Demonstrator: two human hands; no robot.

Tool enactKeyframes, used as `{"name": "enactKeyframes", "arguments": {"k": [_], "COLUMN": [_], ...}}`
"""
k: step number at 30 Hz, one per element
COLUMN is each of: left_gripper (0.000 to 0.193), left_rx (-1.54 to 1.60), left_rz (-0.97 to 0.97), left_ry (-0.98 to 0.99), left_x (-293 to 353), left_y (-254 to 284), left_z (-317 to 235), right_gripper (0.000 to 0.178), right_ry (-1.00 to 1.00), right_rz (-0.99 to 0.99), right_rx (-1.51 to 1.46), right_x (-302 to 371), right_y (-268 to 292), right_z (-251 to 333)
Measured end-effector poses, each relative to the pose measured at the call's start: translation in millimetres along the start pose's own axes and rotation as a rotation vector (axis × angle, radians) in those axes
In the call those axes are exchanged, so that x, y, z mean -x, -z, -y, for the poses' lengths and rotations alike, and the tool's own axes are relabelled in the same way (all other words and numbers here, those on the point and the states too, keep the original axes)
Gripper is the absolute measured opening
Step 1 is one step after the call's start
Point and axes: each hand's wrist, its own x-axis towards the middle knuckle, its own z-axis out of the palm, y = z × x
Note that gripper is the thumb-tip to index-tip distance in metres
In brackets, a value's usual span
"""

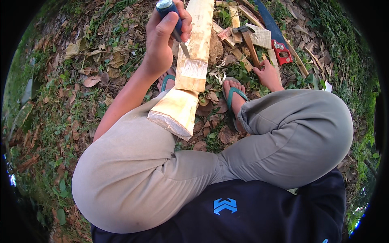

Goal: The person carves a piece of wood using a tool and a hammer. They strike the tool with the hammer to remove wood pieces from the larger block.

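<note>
My left hand (164, 38) is closed around the blue handle of a chisel (178, 29), whose metal cap shows above the fist. The blade slants down onto a long pale wooden beam (198, 38), touching it at the edge of a shallow, freshly cut recess. Farther right, my right hand (269, 76) has its fingers at the lower end of the wooden handle of a hammer (252, 49). The hammer's dark head points away from me, over scraps of wood. Beneath the beam's near end is a short wooden block (176, 111), close against my left leg.
A handsaw with a red handle (281, 52) and dark blade lies beyond the hammer. Offcuts (261, 37) and thin strips surround it. My sandalled feet (235, 95) flank the beam. Dry leaves (92, 81) and low green plants cover the ground.
</note>
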Motion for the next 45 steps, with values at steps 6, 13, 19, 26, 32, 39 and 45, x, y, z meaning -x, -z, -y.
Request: {"name": "enactKeyframes", "arguments": {"k": [6,13,19,26,32,39,45], "left_gripper": [0.039,0.039,0.040,0.021,0.014,0.026,0.035], "left_rx": [0.062,0.124,0.164,0.164,-0.119,-0.126,-0.315], "left_rz": [0.002,0.008,-0.016,-0.032,-0.097,-0.006,-0.140], "left_ry": [-0.030,-0.013,-0.010,-0.032,0.006,0.057,-0.075], "left_x": [1.1,3.8,7.8,5.2,-2.0,-12.9,10.9], "left_y": [4.4,7.4,4.2,-13.3,-1.5,-8.3,-4.7], "left_z": [-0.1,2.6,3.4,15.0,14.3,16.3,-7.4], "right_gripper": [0.038,0.039,0.038,0.037,0.029,0.046,0.022], "right_ry": [-0.031,-0.052,-0.216,0.104,0.286,0.290,0.384], "right_rz": [0.056,0.108,0.092,0.048,0.183,0.067,0.315], "right_rx": [-0.007,0.117,-0.053,-0.190,-0.423,-0.634,-0.641], "right_x": [-5.7,-11.1,-21.0,-35.5,2.3,57.6,117.1], "right_y": [-0.8,0.6,14.2,118.8,280.1,349.9,312.9], "right_z": [-7.4,0.5,13.8,6.3,152.8,247.0,342.1]}}
